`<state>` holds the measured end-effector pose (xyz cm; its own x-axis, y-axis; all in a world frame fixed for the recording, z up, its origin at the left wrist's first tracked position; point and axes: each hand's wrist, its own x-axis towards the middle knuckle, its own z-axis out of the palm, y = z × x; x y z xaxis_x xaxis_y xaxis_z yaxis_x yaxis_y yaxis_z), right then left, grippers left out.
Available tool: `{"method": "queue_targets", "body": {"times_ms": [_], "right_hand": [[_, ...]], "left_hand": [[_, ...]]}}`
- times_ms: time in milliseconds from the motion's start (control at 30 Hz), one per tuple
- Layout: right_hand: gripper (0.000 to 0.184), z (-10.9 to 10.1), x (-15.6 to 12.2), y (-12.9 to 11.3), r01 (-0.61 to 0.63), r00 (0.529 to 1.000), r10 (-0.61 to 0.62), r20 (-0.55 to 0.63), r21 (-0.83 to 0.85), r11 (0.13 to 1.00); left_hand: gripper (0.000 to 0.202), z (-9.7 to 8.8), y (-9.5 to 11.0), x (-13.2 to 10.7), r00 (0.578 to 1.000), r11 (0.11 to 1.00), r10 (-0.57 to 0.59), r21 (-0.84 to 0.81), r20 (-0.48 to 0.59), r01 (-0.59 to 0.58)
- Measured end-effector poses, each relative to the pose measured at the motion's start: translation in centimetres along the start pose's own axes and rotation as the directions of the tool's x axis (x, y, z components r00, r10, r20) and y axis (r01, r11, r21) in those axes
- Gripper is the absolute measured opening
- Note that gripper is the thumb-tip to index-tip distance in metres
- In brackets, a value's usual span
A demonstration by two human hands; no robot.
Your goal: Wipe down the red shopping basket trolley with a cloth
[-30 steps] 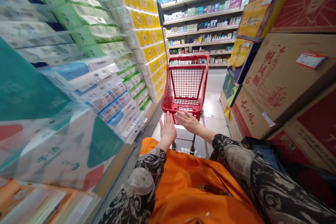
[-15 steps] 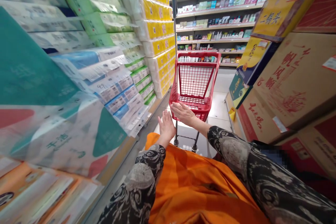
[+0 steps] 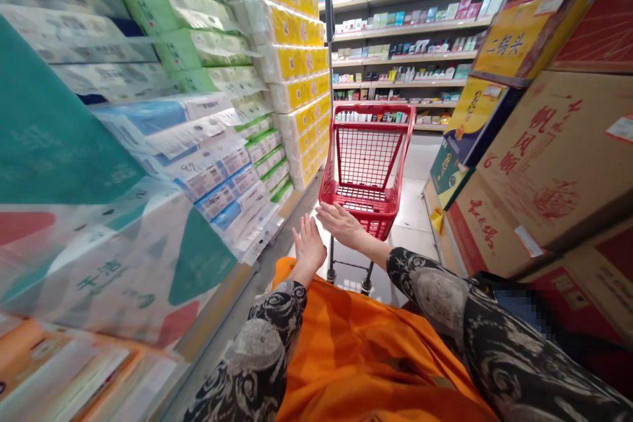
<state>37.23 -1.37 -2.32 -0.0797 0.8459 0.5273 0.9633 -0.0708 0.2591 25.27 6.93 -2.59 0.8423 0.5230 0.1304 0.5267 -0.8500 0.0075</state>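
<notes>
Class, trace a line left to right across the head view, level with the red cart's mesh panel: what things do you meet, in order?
Teal-and-white packaging → blue-and-white packs → green-edged packs → yellow-and-white packs → red cart → dark green box → brown carton.

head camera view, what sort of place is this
Most likely a supermarket or similar shop: there's a red shopping cart in the aisle, plastic-wrapped packs piled high along one side, and shelves lined with small boxes and bottles at the back.
</notes>
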Motion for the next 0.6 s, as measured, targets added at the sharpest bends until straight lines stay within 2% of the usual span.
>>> {"method": "queue_targets", "body": {"times_ms": [67, 133, 200, 267, 333, 467, 600], "right_hand": [[0.038, 0.3, 1.0, 0.4, -0.002, 1.0, 0.002, 0.014, -0.015, 1.0], [0.036, 1.0, 0.7, 0.3, 0.025, 0.997, -0.024, 0.074, -0.012, 1.0], [0.033, 1.9, -0.8, -0.4, 0.026, 0.988, -0.026, 0.15, 0.002, 1.0], [0.032, 2.5, -2.7, -1.1, -0.029, 0.978, 0.027, 0.207, 0.01, 1.0], [0.031, 2.6, -4.1, -1.5, -0.066, 0.975, 0.059, 0.216, 0.024, 0.998], [0.033, 0.7, -3.6, -0.8, -0.002, 0.997, -0.004, 0.083, 0.064, 0.998], [0.039, -0.8, -1.5, 0.4, -0.178, 0.982, 0.178, -0.063, 0.002, 0.984]], "left_hand": [[0.076, -0.4, -0.4, 0.2, 1.0, 1.0, -0.015, 0.006, -0.005, 0.015], [0.076, -0.7, -0.6, 0.2, 1.0, 1.0, -0.018, 0.014, 0.004, 0.018], [0.076, -0.9, -0.7, 0.1, 1.0, 1.0, -0.012, 0.024, 0.011, 0.012], [0.076, -0.9, -0.6, 0.0, 1.0, 1.0, 0.0, 0.03, 0.017, -0.001], [0.075, -0.8, -0.3, 0.0, 1.0, 1.0, 0.008, 0.028, 0.024, -0.008], [0.074, -0.5, 0.4, 0.0, 1.0, 1.0, 0.007, 0.006, 0.029, -0.007], [0.076, -0.8, 1.2, 0.6, 1.0, 1.0, 0.027, -0.004, 0.011, -0.026]]}}
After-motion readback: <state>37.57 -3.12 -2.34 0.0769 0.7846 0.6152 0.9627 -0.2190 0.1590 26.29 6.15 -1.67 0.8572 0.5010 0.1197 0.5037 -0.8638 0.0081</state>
